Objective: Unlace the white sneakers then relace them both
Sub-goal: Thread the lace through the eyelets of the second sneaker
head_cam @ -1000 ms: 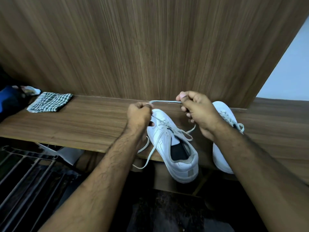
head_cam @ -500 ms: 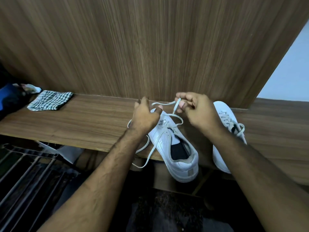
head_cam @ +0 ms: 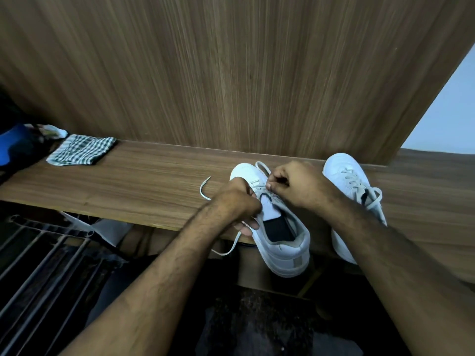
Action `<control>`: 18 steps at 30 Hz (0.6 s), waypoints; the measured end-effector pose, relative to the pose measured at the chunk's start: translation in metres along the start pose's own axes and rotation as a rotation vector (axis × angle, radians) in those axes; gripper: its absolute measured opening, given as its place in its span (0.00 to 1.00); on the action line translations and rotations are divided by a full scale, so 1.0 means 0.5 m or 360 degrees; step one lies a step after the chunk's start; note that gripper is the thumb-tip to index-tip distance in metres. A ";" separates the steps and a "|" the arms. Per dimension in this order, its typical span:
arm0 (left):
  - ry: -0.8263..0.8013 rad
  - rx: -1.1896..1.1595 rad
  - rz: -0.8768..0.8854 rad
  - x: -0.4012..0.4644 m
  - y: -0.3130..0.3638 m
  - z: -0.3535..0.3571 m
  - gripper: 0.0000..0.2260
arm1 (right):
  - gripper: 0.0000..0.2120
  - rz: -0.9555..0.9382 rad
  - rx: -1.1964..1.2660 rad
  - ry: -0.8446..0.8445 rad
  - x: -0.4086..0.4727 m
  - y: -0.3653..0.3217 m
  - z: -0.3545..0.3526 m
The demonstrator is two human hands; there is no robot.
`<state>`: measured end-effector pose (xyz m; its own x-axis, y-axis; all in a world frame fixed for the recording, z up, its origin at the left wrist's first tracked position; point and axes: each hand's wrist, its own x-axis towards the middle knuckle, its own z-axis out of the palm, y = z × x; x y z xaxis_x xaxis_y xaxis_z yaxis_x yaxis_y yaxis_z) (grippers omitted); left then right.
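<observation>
Two white sneakers stand on a wooden shelf (head_cam: 144, 186). The nearer sneaker (head_cam: 282, 247) has its heel over the shelf's front edge and its white lace (head_cam: 205, 190) mostly loose, trailing left and down. My left hand (head_cam: 237, 201) curls around the sneaker's left side with the lace running under its fingers. My right hand (head_cam: 295, 186) pinches the lace near the lower eyelets by the toe. The second sneaker (head_cam: 347, 181) sits to the right, fully laced, partly hidden by my right forearm.
A folded checked cloth (head_cam: 81, 151) lies at the shelf's left end, beside blue and dark items (head_cam: 12, 147). A wooden panel (head_cam: 231, 73) rises behind the shelf. A metal rack (head_cam: 38, 265) lies below on the left.
Both hands dropped from holding the lace stretched above the toe to working low on the sneaker. The lace went slack; one free end now lies curled on the shelf at left.
</observation>
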<state>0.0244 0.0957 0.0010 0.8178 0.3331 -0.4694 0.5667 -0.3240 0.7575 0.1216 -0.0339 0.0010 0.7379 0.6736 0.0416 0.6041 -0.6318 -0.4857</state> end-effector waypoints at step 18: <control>-0.0235 -0.0321 -0.0165 0.013 -0.015 -0.033 0.11 | 0.06 -0.0171 -0.0107 -0.0163 -0.014 -0.012 0.003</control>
<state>0.0238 0.1148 -0.0006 0.7704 0.2177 -0.5992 0.6291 -0.1069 0.7699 0.1123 -0.0342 0.0024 0.6354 0.7722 -0.0007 0.6993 -0.5758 -0.4236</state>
